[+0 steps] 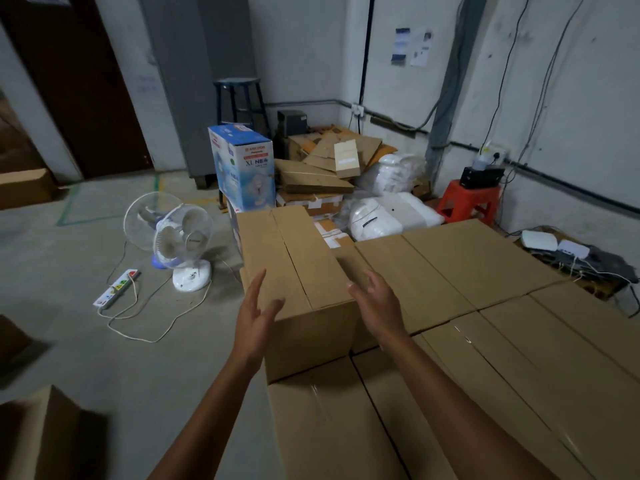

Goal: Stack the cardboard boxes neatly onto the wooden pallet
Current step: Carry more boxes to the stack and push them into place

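A brown cardboard box [294, 261] lies on top of a layer of several taped cardboard boxes [485, 323] that fills the right half of the view. The pallet under them is hidden. My left hand [256, 313] hovers at the near left corner of the top box, fingers spread and relaxed. My right hand [379, 306] is at the box's near right edge, fingers loosely spread. Neither hand holds anything. Whether the fingers touch the box is unclear.
A white table fan [180, 237] and a power strip [116, 289] with loose cables lie on the concrete floor to the left. A blue fan carton [242, 168], flattened cardboard [322, 168], white bags [388, 209] and a red stool [471, 199] stand behind the stack. More cartons [38, 438] sit at bottom left.
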The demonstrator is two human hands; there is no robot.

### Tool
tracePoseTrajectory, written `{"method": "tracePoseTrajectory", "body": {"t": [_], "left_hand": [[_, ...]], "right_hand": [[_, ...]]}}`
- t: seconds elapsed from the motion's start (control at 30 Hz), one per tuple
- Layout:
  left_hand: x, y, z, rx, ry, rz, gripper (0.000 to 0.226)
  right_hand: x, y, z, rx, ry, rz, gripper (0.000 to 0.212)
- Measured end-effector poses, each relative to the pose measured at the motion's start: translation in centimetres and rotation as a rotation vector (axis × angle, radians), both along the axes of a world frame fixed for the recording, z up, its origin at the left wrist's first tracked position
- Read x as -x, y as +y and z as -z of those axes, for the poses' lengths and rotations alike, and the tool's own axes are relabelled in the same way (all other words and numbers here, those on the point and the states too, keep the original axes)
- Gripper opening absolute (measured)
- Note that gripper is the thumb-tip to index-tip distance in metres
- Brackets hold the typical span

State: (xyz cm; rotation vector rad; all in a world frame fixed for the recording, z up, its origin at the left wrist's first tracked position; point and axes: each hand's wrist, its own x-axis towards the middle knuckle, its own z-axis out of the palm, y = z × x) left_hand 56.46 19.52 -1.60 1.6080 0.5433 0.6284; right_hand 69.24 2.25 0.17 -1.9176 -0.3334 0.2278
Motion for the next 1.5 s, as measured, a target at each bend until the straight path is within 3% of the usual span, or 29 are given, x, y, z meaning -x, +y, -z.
{"method": "tracePoseTrajectory", "body": {"t": [0.27, 0.37, 0.67, 0.93, 1.27, 1.4, 1.5], "left_hand": [[13.4, -11.9, -4.2, -0.167, -0.132, -0.111, 0.066], [18.5, -15.7, -4.3, -0.189, -0.131, -0.188, 0.069], [36.5, -19.9, -3.1, -0.425, -0.037, -0.385, 0.061], [54.9, -19.1, 0.3, -0.358, 0.122, -0.643, 0.068], [77.1, -12.1, 2.3, -0.383, 0.369, -0.816, 0.062], [83.5, -9.6, 3.0, -0.349, 0.421, -0.891, 0.062], [87.0, -7.8, 3.7, -0.308, 0.47, -0.94, 0.062]], "right_hand": [[14.0, -10.6, -5.2, -0.237, -0.137, -0.13, 0.056], [18.9, -14.1, -5.5, -0.315, -0.123, -0.168, 0.065], [32.8, -16.3, -3.4, -0.346, -0.066, -0.445, 0.056], [46.5, -10.4, -1.6, -0.246, -0.001, -0.768, 0.066], [67.2, 2.9, 2.8, -0.134, 0.087, -1.053, 0.054], [73.7, 7.6, 4.5, -0.065, 0.113, -1.152, 0.041], [77.1, 10.4, 5.4, -0.026, 0.142, -1.194, 0.044]]}}
